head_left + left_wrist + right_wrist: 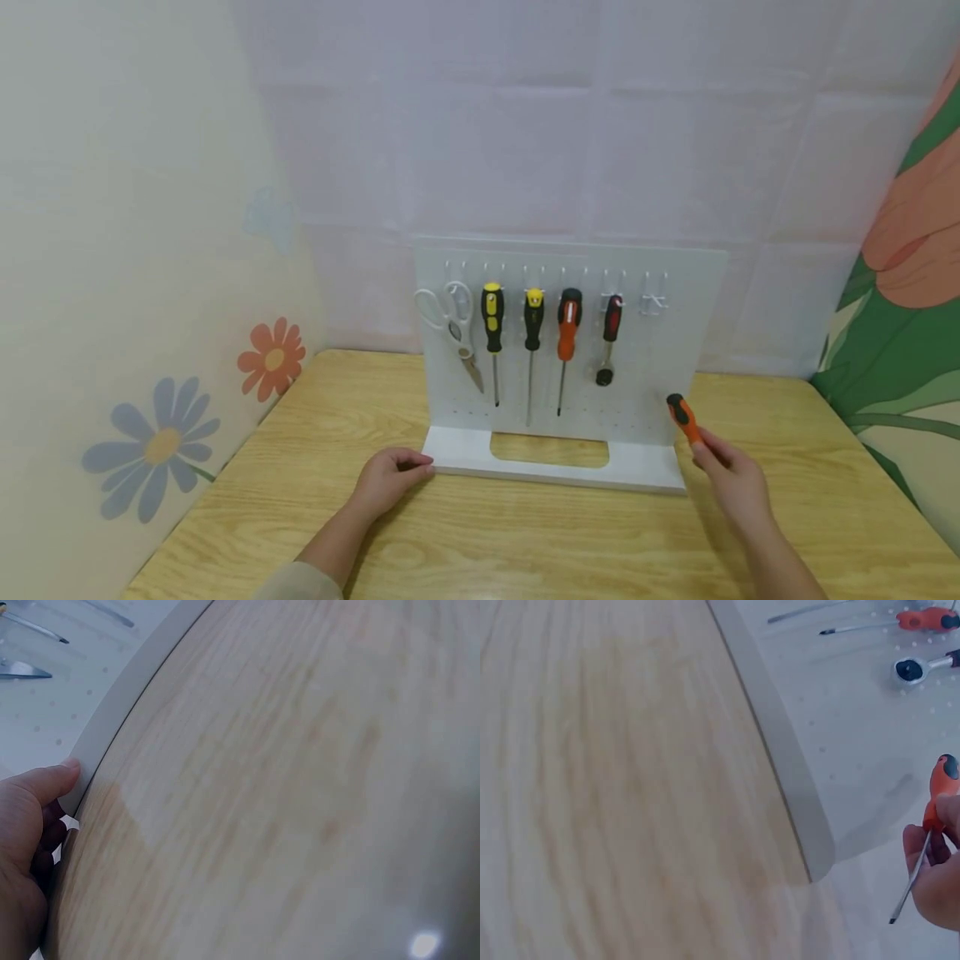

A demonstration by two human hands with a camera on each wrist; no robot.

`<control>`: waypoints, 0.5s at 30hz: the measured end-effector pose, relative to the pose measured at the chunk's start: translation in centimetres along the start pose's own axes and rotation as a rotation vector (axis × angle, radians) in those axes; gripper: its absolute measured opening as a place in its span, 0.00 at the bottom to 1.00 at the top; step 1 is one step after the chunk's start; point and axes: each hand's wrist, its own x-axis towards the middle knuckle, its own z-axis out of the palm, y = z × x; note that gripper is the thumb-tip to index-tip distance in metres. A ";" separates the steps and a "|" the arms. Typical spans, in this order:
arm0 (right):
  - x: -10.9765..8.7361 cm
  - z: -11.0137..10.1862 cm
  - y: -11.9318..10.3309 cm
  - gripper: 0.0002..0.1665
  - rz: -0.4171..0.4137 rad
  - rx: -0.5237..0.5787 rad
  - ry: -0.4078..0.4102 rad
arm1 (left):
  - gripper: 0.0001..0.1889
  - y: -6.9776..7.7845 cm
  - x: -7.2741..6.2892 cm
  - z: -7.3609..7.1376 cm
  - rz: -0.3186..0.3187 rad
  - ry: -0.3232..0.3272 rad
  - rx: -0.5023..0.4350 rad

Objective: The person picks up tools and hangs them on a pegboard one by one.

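At the front left corner of the white pegboard stand's base (465, 447), my left hand (392, 481) grips the edge. In the left wrist view its thumb (56, 780) lies on the rim, the other fingers curled beside it. My right hand (731, 483) pinches an orange and black screwdriver (684, 418) by the lower handle, in front of the board's right side. The right wrist view shows its bare metal shaft (911, 879) pointing down past the fingers, handle up. Near it on the board is a pair of wire hooks (654, 304) with no tool on it.
From left to right on the board hang white scissors (455, 325), two yellow and black screwdrivers (492, 321), an orange and black screwdriver (568, 325) and a ratchet wrench (612, 321). The stand is on a wooden table (480, 542), with a cloth-covered wall (525, 125) behind.
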 end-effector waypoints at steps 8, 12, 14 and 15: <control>-0.5 0.2 -2.3 0.33 0.015 0.297 -0.077 | 0.04 0.0 0.0 0.0 0.002 0.005 0.008; -0.9 0.1 -3.8 0.35 -0.017 0.382 -0.110 | 0.04 0.0 0.0 0.0 0.002 0.007 0.006; -1.2 0.1 -4.6 0.35 -0.054 0.414 -0.114 | 0.05 0.0 0.0 0.0 0.002 0.007 0.002; -1.3 0.1 -5.0 0.34 -0.077 0.423 -0.111 | 0.05 0.0 0.0 0.0 0.002 0.008 0.003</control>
